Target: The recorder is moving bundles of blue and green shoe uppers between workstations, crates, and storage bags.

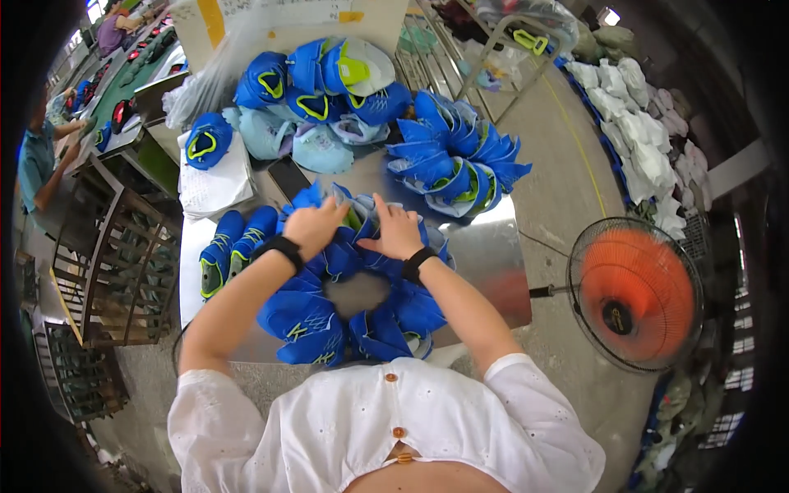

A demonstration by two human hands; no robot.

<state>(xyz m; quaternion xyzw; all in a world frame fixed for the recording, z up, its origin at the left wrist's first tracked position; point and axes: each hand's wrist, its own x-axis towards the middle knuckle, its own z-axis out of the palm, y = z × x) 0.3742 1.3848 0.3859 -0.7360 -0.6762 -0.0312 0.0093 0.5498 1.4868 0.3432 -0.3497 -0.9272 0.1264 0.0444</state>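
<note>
A ring of blue shoe uppers (306,316) with lime-green linings lies on the metal-topped table (493,255) in front of me. At the ring's far side, my left hand (316,226) has its fingers curled over an upper. My right hand (394,233) is just beside it, thumb and fingers around the edge of an upper with grey and green lining between the hands. The fingertips are partly hidden among the folds. Two finished-looking blue shoes (238,245) with green-edged soles stand left of my left hand. A second ring of blue uppers (456,156) sits at the far right.
Blue uppers (316,74) are heaped over pale blue pieces (322,148) at the back. One blue shoe (209,141) rests on papers (215,185). An orange fan (634,287) stands right. Wooden racks (123,263) and a co-worker (41,164) are at left; white bundles (645,148) lie far right.
</note>
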